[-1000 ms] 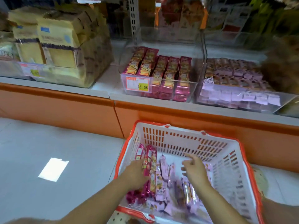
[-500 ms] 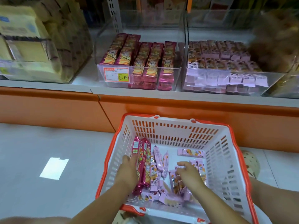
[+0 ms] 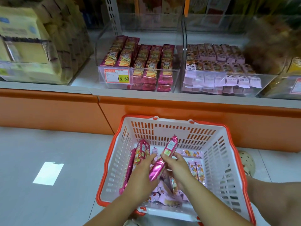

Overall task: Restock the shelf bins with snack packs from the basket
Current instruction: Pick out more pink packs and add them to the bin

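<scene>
The only figure that reads clearly is 15.60, black on a yellow patch at the lower right of the orange-edged price tag (image 3: 117, 76), which is fixed to the front wall of the clear bin (image 3: 114, 86); the finer print above the figure is too small to make out. Just right of the price tag, the dark-pink packs (image 3: 166, 66) carry lettering too blurred to read, as is a second red-edged tag (image 3: 295, 86) far to its right. Well below the price tag, the pink pack (image 3: 169, 147) shows a pale printed panel, also illegible.
</scene>
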